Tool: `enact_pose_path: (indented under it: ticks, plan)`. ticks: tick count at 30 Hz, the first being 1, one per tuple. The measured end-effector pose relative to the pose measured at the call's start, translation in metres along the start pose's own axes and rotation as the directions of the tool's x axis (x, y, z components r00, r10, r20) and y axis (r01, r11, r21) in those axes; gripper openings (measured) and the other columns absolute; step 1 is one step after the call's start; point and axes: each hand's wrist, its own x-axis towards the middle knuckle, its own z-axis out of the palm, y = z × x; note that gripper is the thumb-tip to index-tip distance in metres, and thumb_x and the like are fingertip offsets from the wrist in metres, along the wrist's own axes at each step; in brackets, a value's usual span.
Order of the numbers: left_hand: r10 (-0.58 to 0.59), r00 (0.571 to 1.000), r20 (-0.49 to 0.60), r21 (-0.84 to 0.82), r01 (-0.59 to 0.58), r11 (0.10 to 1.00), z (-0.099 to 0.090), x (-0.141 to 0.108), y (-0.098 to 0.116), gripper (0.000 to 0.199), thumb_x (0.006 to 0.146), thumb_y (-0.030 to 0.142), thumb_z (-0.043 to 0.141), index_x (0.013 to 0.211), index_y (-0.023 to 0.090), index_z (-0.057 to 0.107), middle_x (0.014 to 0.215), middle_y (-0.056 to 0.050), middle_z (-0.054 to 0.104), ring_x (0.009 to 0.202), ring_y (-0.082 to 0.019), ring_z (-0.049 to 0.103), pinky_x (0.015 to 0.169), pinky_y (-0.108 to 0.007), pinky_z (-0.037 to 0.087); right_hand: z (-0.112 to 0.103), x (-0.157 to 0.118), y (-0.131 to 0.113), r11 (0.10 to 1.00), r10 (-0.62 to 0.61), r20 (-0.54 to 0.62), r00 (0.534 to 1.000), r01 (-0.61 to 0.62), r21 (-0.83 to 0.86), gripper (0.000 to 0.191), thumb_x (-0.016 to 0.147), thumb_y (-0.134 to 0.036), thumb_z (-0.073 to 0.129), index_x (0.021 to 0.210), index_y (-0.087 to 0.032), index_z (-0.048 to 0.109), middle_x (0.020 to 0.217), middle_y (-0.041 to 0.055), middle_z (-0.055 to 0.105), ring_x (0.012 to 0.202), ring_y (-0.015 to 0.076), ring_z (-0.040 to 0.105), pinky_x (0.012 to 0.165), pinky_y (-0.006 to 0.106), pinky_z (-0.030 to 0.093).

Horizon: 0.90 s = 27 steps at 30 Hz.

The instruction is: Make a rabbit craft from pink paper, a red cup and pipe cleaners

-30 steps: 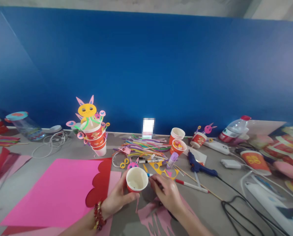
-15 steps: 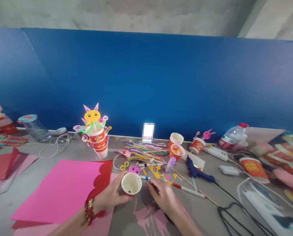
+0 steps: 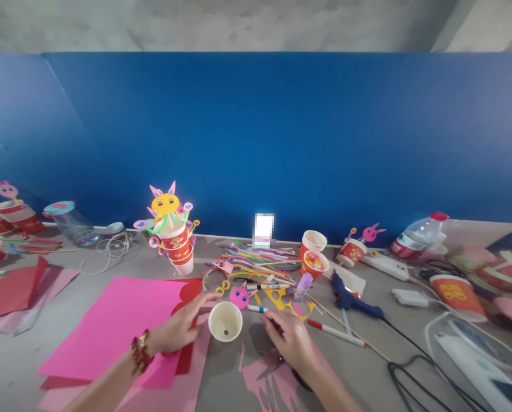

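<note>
Left hand: the left hand [image 3: 174, 332] is held to the left of the cup with thumb and fingers spread apart; half a second ago the cup's side was clasped by it. Whether the rim is brushed by a fingertip cannot be told.
Paper cup: the round white-lined paper cup [image 3: 225, 321] is seen mouth up, between the two hands, above the grey tabletop [image 3: 225, 383]. A second ago it was tilted so that red was shown on its outer wall; now that red is hidden. A small dark spot is seen inside.
Right hand: the right hand [image 3: 292, 343] is kept on the right with its fingers curled, much as before; whether anything is gripped cannot be told.
Scissors: metal scissors [image 3: 268, 371] are partly covered by the right hand, their blades laid over cut pink paper [image 3: 253, 375].
Rabbit face: a pink paper rabbit face with stuck-on eyes [image 3: 239, 296] is now shown almost whole just behind the cup; a second ago its lower part was hidden.
Marker: a white marker with a blue band [image 3: 256, 308] is placed near the right fingertips.
Bracelet: a red beaded bracelet [image 3: 141, 352] is worn on the left wrist.
Paper sheets: a bright pink sheet [image 3: 118, 332] is spread under the left forearm.
</note>
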Motion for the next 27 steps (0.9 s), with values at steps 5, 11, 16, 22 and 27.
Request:
enact_pose_path:
  ticks: [5,11,16,22,27]
  plan:
    - [-0.045,0.962,-0.268,0.072,0.067,0.995,-0.021,0.023,0.002,0.024,0.091,0.020,0.047,0.110,0.021,0.061,0.114,-0.009,0.066,0.108,-0.021,0.063,0.094,-0.034,0.052,-0.001,-0.001,-0.002,0.998,-0.060,0.049,0.997,0.062,-0.028,0.030,0.095,-0.027,0.043,0.070,-0.020,0.058,0.065,0.0020,0.063,0.062,0.0157,0.057,0.060,0.024,0.036]
    - [0.054,0.972,-0.227,0.250,0.005,0.968,-0.019,0.066,0.027,0.025,0.094,0.031,0.048,0.086,0.017,0.067,0.090,-0.006,0.072,0.083,-0.017,0.067,0.074,-0.025,0.053,0.005,-0.001,-0.008,0.992,-0.043,0.229,0.973,0.069,-0.107,0.031,0.091,-0.026,0.049,0.062,-0.019,0.055,0.061,-0.0003,0.062,0.057,0.0128,0.053,0.055,0.023,0.031]
    - [0.078,0.979,-0.191,0.410,0.007,0.912,-0.024,0.125,0.029,0.022,0.094,0.028,0.049,0.093,0.019,0.069,0.097,-0.004,0.071,0.087,-0.017,0.066,0.078,-0.025,0.052,0.006,0.003,-0.010,0.992,-0.015,0.252,0.968,0.046,-0.118,0.025,0.087,-0.022,0.053,0.062,-0.019,0.057,0.060,-0.0009,0.062,0.054,0.0120,0.052,0.052,0.022,0.028]
    - [0.013,0.988,-0.153,0.648,0.090,0.756,-0.036,0.195,0.007,0.029,0.094,0.031,0.056,0.119,0.018,0.059,0.122,-0.010,0.060,0.102,-0.021,0.062,0.087,-0.042,0.054,0.007,0.003,-0.012,0.992,0.007,0.264,0.964,0.026,-0.124,0.014,0.082,-0.020,0.057,0.073,-0.021,0.067,0.067,-0.0009,0.069,0.059,0.0126,0.059,0.052,0.020,0.031]
    - [-0.055,0.994,-0.098,0.788,0.111,0.605,-0.036,0.216,-0.009,0.031,0.093,0.031,0.057,0.121,0.017,0.058,0.123,-0.010,0.060,0.103,-0.022,0.062,0.086,-0.043,0.054,0.009,0.003,-0.011,0.992,0.016,0.247,0.969,0.016,-0.128,0.011,0.082,-0.022,0.060,0.076,-0.022,0.069,0.072,-0.0004,0.072,0.063,0.0149,0.063,0.055,0.021,0.034]
